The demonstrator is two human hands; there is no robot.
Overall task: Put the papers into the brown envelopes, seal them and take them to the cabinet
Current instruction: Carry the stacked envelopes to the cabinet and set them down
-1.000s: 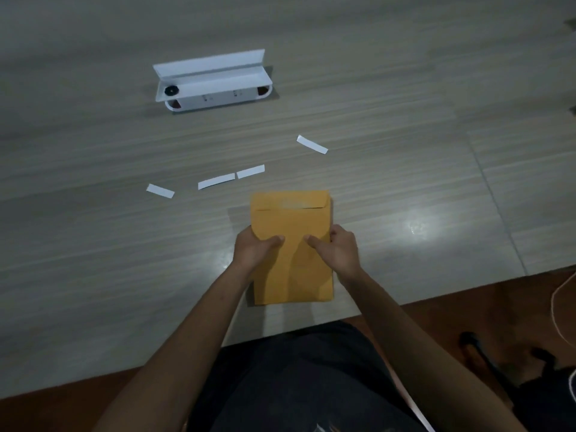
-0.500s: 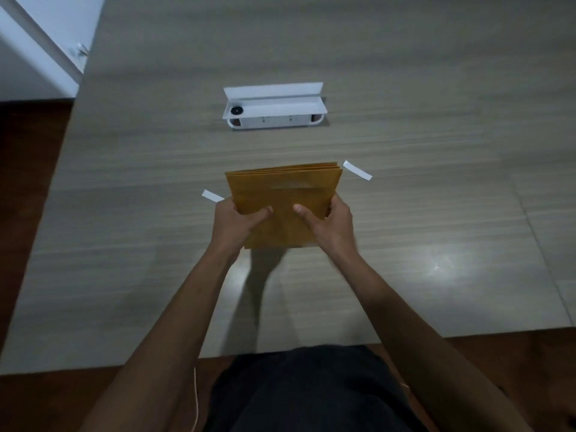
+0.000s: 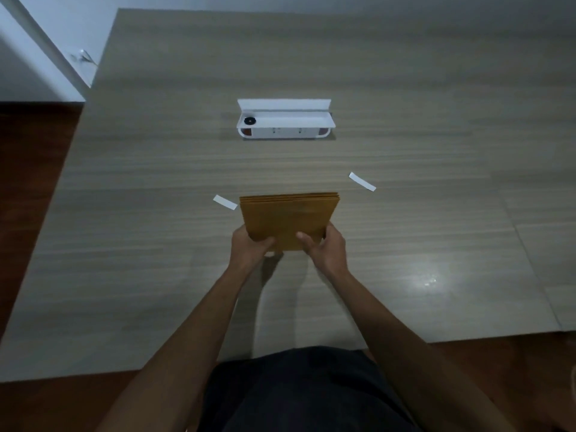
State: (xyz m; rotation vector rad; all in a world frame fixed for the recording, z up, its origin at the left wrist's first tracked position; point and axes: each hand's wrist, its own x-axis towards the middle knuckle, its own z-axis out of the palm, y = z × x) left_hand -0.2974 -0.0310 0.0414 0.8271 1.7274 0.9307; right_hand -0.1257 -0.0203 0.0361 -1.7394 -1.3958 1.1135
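A stack of several brown envelopes (image 3: 288,213) is held up above the wooden table (image 3: 405,213), tilted so the top edges fan out. My left hand (image 3: 251,249) grips the stack's lower left corner. On the lower right corner sits my right hand (image 3: 324,249), thumb across the front. The lower part of the envelopes is hidden behind my fingers. No loose papers show.
An open white box (image 3: 283,124) with a black round part inside lies farther back on the table. Two white paper strips (image 3: 225,202) (image 3: 362,181) lie beside the envelopes. A white wall and door frame (image 3: 46,51) stand at the far left; dark floor borders the table.
The envelopes were lifted off the table and tipped upright. My view rose and moved back from the table, and two of the strips are now hidden behind the stack.
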